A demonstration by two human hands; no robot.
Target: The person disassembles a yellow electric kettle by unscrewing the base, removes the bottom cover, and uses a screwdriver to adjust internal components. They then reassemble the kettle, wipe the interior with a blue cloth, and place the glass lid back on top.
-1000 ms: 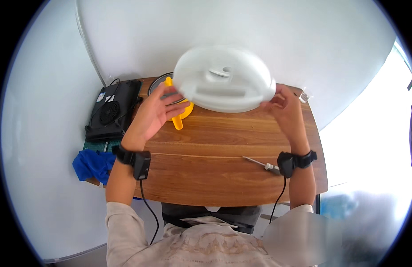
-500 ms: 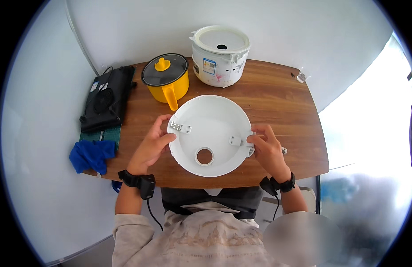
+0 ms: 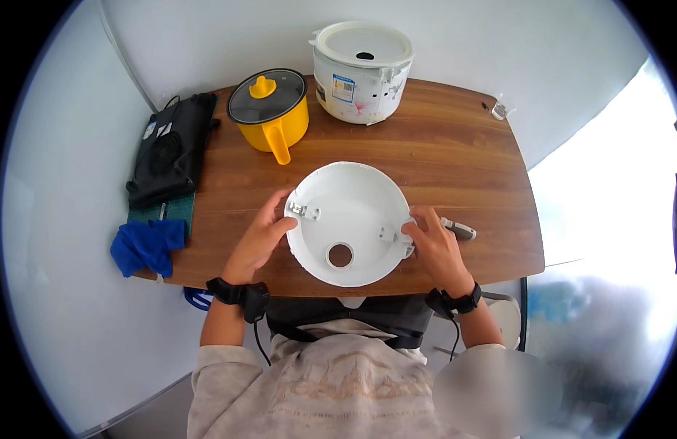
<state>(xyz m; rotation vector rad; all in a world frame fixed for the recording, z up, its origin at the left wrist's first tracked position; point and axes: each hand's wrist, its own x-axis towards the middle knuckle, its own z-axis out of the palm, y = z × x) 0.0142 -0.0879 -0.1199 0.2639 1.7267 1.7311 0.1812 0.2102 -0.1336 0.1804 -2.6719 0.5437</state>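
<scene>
Between my hands is a round white plastic lid shell (image 3: 353, 194), its hollow inside facing up. It has a round hole near its close edge, a metal hinge-like bracket at the left and a small white tab at the right. My left hand (image 3: 262, 238) grips the left rim, thumb inside and fingers outside. At the right rim my right hand (image 3: 439, 252) pinches the edge beside a small catch. Just beyond the right hand lies a grey-handled tool (image 3: 461, 230), its tip hidden.
A yellow electric pot (image 3: 289, 132) with a dark lid and a white rice cooker (image 3: 364, 91) stand at the back. A black appliance (image 3: 170, 154), a green mat (image 3: 179, 208) and a blue cloth (image 3: 148, 245) lie left. A small clear container (image 3: 501, 110) sits far right.
The view has shifted, so the things on the table appear higher. The lid shell sits closer to me, farther from the yellow pot. More of the grey-handled tool shows.
</scene>
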